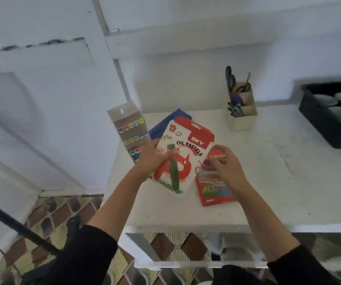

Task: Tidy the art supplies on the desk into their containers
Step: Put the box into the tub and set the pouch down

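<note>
Tidying looks barely begun: the left grip (155,156) is clamped on the oil pastels box (186,149) held over the counter (268,182), the right grip (226,163) lies on the red crayon pack (213,192), clasping or not I cannot tell, while pens (235,111) already stand in the cardboard holder (245,121).

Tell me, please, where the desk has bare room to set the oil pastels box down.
The widest bare patch of desk lies between the red box, the cardboard organizer and the black tray. A narrower strip runs along the near edge. The left side is crowded: paint-pot pack, blue cloth, and the oil pastels box itself.
</note>
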`<state>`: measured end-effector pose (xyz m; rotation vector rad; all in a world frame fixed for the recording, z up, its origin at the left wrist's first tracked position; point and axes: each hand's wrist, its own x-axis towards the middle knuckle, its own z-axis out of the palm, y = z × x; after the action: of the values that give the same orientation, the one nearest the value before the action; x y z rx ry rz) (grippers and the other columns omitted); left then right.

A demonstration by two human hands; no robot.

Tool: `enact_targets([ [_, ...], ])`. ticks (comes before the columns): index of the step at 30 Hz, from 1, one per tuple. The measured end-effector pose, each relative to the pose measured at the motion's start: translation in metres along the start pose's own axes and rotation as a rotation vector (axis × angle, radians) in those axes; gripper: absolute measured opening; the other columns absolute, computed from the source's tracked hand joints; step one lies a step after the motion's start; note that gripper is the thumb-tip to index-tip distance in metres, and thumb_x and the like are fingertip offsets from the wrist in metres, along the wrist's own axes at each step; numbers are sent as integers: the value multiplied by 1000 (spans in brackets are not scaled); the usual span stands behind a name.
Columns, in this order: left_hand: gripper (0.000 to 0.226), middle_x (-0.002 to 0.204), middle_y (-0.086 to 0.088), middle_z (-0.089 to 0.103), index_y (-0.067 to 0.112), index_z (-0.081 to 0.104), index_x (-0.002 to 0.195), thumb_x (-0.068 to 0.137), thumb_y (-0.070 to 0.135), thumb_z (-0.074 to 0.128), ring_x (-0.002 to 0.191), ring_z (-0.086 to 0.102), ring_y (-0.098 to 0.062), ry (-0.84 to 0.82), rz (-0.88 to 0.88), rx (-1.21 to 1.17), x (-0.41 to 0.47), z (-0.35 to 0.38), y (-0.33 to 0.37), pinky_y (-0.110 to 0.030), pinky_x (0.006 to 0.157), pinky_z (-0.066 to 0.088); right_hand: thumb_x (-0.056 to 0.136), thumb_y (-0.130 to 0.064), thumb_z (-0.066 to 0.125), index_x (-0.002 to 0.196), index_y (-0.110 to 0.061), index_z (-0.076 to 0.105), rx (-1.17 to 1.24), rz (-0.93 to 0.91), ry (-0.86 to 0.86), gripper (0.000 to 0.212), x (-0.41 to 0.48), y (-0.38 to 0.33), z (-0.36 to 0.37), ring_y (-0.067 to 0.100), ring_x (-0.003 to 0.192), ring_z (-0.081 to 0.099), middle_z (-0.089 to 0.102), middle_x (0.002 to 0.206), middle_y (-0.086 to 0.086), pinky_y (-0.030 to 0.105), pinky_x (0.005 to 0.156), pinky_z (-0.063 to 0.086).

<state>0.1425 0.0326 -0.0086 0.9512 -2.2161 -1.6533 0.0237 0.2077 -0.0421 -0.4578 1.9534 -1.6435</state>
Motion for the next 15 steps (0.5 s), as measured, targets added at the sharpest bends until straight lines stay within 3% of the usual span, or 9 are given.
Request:
enact_targets([
  [3, 23, 93, 2, 72, 21, 58, 106, 87, 30, 67, 67, 70, -6, -38, -17, -166, 14, 48, 25, -18, 51, 52, 97, -34, 49, 130, -24, 42, 28, -54, 103, 36, -4, -8, -35, 10, 80, 69, 67, 104, 2, 27, 65, 56],
  [6, 49, 106, -5, 71, 15, 52, 126, 86, 40, 66, 84, 72, -21, -59, -105, -318, 30, 101, 53, -41, 77, 58, 95, -38, 49, 128, -28, 41, 69, -45, 165, 35, -7, -13, -71, 9, 84, 67, 65, 107, -3, 22, 59, 53],
  [8, 41, 100, -6, 72, 14, 51, 122, 90, 40, 60, 85, 71, -26, -123, -130, -339, 43, 149, 77, -51, 84, 55, 94, -33, 53, 131, -29, 40, 41, -49, 274, 40, -1, -12, -109, 9, 91, 63, 58, 114, -6, 23, 62, 54],
  [11, 18, 92, -4, 70, 15, 48, 114, 100, 25, 46, 78, 70, -21, -223, -118, -336, 62, 212, 103, -41, 70, 58, 92, -20, 58, 137, -23, 39, -23, -30, 462, 49, 17, -4, -162, 15, 102, 59, 50, 124, -2, 31, 72, 58],
  [13, 21, 98, -5, 67, 12, 43, 123, 102, 17, 40, 77, 68, -18, -286, -104, -358, 73, 260, 124, -34, 61, 57, 90, -19, 62, 135, -22, 43, -66, -21, 576, 49, 32, 1, -210, 18, 104, 58, 45, 126, 2, 37, 77, 58],
  [15, 24, 104, -6, 66, 12, 42, 125, 102, 15, 39, 79, 69, -19, -338, -112, -393, 87, 313, 145, -35, 62, 58, 88, -20, 63, 132, -22, 47, -123, -19, 644, 47, 46, 3, -267, 17, 103, 58, 44, 124, 3, 39, 80, 57],
])
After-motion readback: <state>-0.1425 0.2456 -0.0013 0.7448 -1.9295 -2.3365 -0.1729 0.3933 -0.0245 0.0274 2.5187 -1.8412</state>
